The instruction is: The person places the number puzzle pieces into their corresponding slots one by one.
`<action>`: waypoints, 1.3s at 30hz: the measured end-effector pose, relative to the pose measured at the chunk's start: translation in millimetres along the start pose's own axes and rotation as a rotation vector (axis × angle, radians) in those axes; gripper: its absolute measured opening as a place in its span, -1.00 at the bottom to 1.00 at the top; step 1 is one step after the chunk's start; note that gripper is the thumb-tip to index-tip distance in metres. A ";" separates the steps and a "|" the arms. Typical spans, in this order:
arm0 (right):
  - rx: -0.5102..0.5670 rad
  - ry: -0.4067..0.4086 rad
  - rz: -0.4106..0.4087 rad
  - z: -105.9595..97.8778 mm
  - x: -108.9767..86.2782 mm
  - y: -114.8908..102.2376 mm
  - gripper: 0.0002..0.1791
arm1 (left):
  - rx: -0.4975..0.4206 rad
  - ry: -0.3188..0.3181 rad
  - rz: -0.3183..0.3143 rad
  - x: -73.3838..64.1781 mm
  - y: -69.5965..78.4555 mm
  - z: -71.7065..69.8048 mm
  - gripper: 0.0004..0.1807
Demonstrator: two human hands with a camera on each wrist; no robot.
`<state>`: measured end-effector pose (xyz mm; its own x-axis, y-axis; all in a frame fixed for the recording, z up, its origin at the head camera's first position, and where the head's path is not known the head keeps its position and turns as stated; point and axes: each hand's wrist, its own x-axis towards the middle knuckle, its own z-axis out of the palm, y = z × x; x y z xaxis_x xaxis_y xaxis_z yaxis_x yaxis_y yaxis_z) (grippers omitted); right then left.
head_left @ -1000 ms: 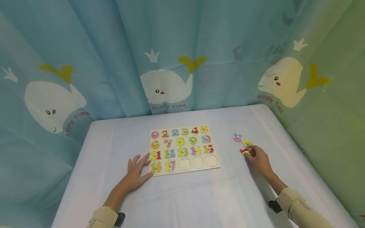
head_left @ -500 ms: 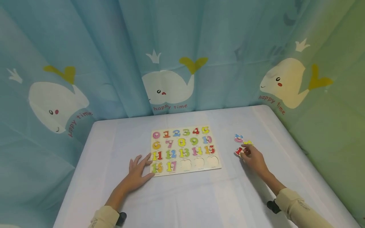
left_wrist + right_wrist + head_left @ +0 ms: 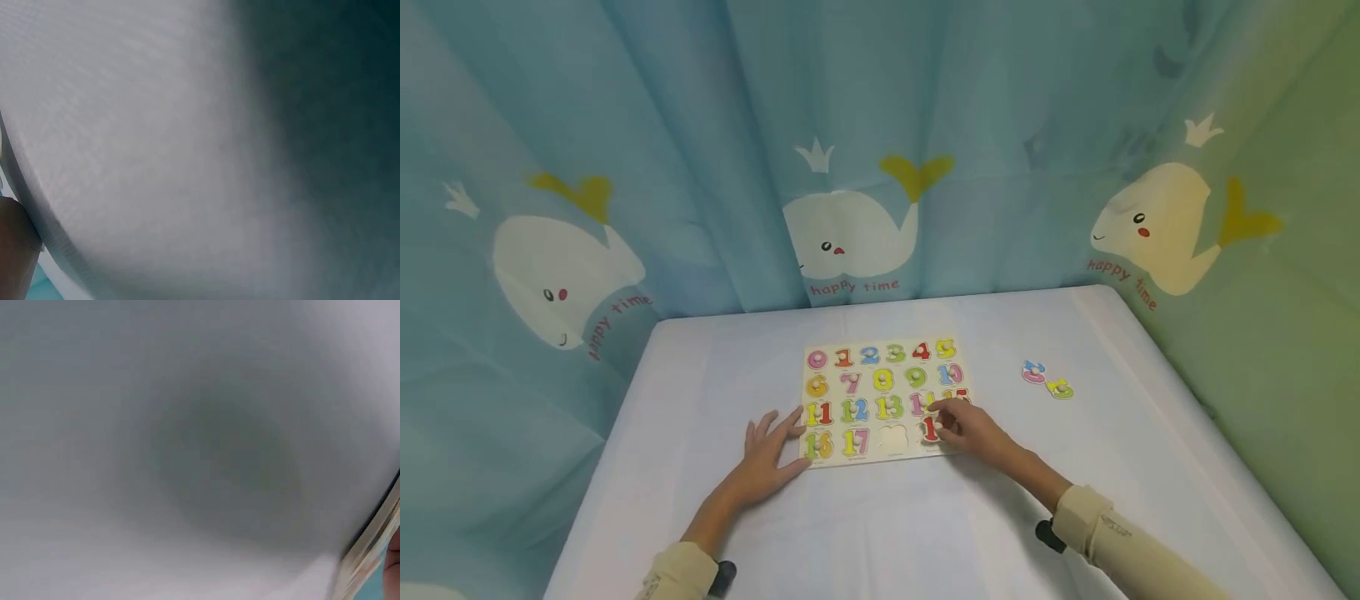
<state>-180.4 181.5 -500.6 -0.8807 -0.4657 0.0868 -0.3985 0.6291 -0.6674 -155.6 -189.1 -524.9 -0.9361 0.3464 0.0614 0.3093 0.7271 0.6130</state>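
Note:
A wooden number puzzle board (image 3: 913, 455) lies on the table, its knobbed pieces set in rows from 0 to 17. My left hand (image 3: 765, 467) rests with spread fingers on the board's left edge. A red number piece (image 3: 930, 428), with a 1 showing, is pinched by my right hand (image 3: 977, 432) over the bottom row; the fingers hide the rest of the piece. Left of it is a bare recess (image 3: 893, 439). In the right wrist view, the board's edge (image 3: 365, 550) and a bit of the hand (image 3: 392, 569) appear at the right.
Two loose pieces lie right of the board: a blue and pink one (image 3: 1033, 372) and a yellow and green one (image 3: 1060, 388). A whale-print curtain (image 3: 722, 217) hangs behind the white-covered table (image 3: 880, 533).
My right hand has lifted the red piece from beside the loose pieces and carried it left over the board's bottom row. The left hand stays at the board's edge.

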 end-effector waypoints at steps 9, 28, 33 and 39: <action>-0.035 -0.122 -0.011 37.6 28.8 -30.5 -0.66 | 0.015 0.008 -0.023 -3.9 1.4 3.3 -0.26; -0.110 -0.161 -0.061 38.5 36.1 -41.6 -0.66 | 0.022 0.009 -0.018 -2.3 -2.2 5.2 -0.21; -0.091 -0.158 -0.069 39.8 37.4 -42.1 -0.66 | 0.012 0.009 -0.023 -1.9 -1.3 4.6 -0.26; -0.068 -0.160 -0.032 43.3 37.4 -40.7 -0.65 | 0.012 0.013 -0.018 -1.7 -2.1 3.9 -0.25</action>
<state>-186.1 111.5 -502.2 -0.8175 -0.5757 -0.0156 -0.4465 0.6507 -0.6142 -154.0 -188.9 -529.4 -0.9436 0.3256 0.0605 0.2942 0.7401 0.6047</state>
